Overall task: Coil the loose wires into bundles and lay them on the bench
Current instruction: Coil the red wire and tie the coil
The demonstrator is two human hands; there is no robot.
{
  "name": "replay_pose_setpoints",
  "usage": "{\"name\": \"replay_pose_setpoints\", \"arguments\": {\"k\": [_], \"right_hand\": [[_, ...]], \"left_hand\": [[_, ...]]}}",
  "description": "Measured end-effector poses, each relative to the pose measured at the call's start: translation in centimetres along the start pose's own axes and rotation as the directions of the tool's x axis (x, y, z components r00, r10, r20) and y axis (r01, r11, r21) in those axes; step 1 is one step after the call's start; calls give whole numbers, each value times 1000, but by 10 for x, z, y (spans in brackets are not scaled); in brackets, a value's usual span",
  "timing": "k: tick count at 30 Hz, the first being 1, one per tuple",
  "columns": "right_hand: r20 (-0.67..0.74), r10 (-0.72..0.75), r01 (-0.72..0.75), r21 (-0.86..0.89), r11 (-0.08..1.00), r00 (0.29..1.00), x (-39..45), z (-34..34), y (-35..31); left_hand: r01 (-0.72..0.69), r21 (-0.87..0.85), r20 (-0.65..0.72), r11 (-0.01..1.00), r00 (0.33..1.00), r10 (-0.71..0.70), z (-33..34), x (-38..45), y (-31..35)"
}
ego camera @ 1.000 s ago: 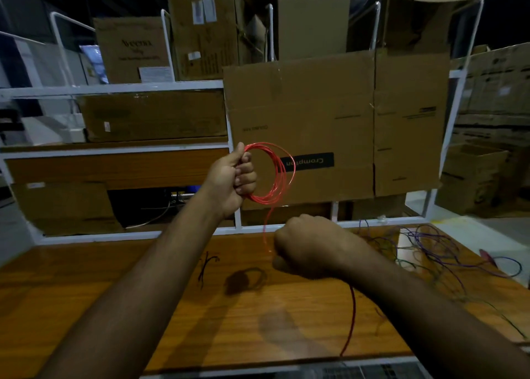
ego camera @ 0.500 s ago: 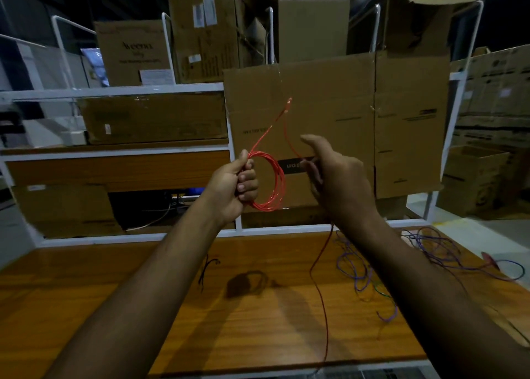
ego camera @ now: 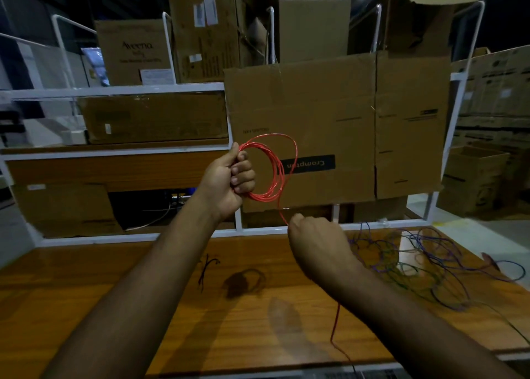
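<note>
My left hand (ego camera: 231,182) is raised above the wooden bench (ego camera: 120,301) and grips a coil of red wire (ego camera: 274,172) with several loops. The wire's free end runs down from the coil into my right hand (ego camera: 314,242), whose curled fingers hold it lower and to the right. Below that fist the red wire hangs on past the bench's front edge. A tangle of loose purple, blue and green wires (ego camera: 415,264) lies on the bench at the right.
A short black wire piece (ego camera: 207,266) lies on the bench near the middle. A white metal rack (ego camera: 235,223) stands behind the bench. Cardboard boxes (ego camera: 329,126) fill it, and more boxes are stacked at the far right.
My right hand came down from beside the coil to bench height, laying another red loop onto the coil. My left hand stayed in place, gripping the coil.
</note>
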State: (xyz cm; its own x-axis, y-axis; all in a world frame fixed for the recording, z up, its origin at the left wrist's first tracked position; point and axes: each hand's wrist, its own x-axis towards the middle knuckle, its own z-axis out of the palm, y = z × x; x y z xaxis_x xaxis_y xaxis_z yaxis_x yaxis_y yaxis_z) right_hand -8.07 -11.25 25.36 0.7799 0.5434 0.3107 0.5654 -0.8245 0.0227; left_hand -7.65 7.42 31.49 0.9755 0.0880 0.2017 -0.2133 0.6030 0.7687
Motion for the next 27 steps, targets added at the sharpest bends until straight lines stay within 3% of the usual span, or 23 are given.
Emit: {"name": "replay_pose_setpoints", "arguments": {"k": [4,8,13,15,18,20,23,25,27], "right_hand": [[-118,-132,143,87,986,984,-7,-8,-11],[-228,-215,219,-9,976,950,-3,-14,-11],[-566,-59,195,184,963,822,11,-9,11],[-623,10,149,203,968,782,21,-8,24],[-639,69,-22,82,996,766,31,-13,36],[-560,132,-151,12,988,818,33,-16,39],[-231,232,-251,-57,966,945,29,-9,31],[2,189,-187,-106,977,982,23,-5,18],[296,49,-21,-98,995,954,16,-4,0]], "left_hand": [[3,-20,-19,1000,1000,-3,-2,1,-1],[-7,-18,-55,1000,998,6,-5,1,-1],[-15,10,-73,1000,997,16,-6,-2,3],[-19,8,-72,1000,997,19,-7,-3,6],[-20,-9,-49,1000,999,20,-10,-5,13],[-34,-25,-28,999,999,34,-10,-6,17],[-64,-36,-16,997,998,63,-7,-7,21],[-81,-30,-23,996,997,80,-5,-7,23],[-78,-26,-25,997,997,78,-3,-6,23]]}}
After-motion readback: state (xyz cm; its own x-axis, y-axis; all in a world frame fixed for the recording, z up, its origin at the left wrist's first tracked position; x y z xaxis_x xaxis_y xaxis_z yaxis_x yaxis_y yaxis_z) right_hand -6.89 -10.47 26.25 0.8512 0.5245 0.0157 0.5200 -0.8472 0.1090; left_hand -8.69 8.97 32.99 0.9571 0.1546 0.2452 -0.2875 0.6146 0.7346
